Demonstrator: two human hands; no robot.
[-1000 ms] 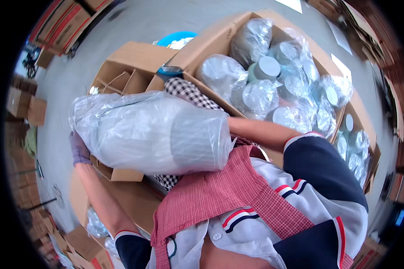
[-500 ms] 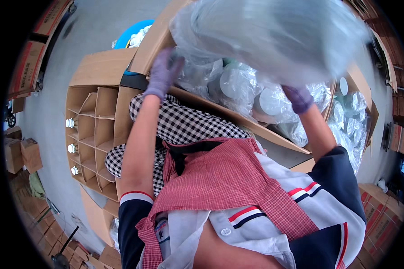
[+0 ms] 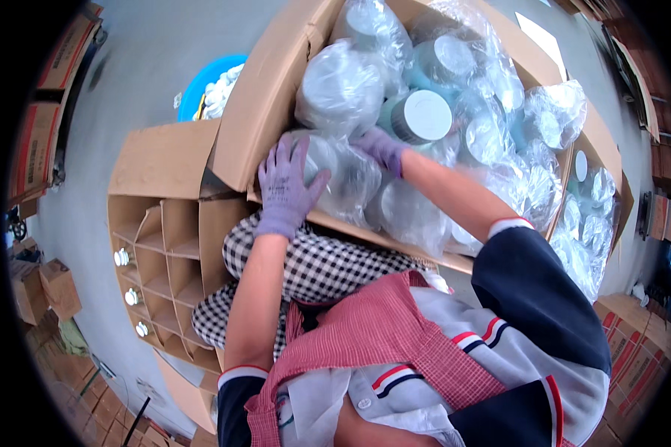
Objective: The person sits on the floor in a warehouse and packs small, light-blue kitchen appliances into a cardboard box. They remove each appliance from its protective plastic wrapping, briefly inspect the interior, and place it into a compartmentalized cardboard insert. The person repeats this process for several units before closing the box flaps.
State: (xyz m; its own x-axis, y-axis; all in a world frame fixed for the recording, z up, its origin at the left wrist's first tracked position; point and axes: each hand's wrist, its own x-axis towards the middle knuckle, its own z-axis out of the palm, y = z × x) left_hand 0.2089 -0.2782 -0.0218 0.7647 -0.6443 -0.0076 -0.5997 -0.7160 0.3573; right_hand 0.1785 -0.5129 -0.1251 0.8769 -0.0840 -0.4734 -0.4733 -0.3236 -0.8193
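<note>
In purple gloves, both my hands are at the near left corner of a large cardboard box (image 3: 240, 112) packed with containers in clear plastic. My left hand (image 3: 283, 186) lies with fingers spread against a plastic-wrapped clear container (image 3: 324, 160) and the box's inner corner. On that container's other side is my right hand (image 3: 382, 151), its fingertips hidden among the plastic. Just beyond my right hand stands a container with a white round top (image 3: 423, 117), not covered by plastic there. Another wrapped container (image 3: 341, 88) sits farther back.
At the left stands a divided carton (image 3: 164, 261) with three white-capped bottles (image 3: 132, 296) in its outer column. A blue tub (image 3: 195, 88) of white items is behind it. Another box of wrapped containers (image 3: 585, 212) adjoins at the right. Stacked cartons (image 3: 637, 365) line the sides.
The large clear plastic bundle over the box is gone from view, uncovering the containers. My right hand has come left and down into the box; my left hand has moved onto the near corner container.
</note>
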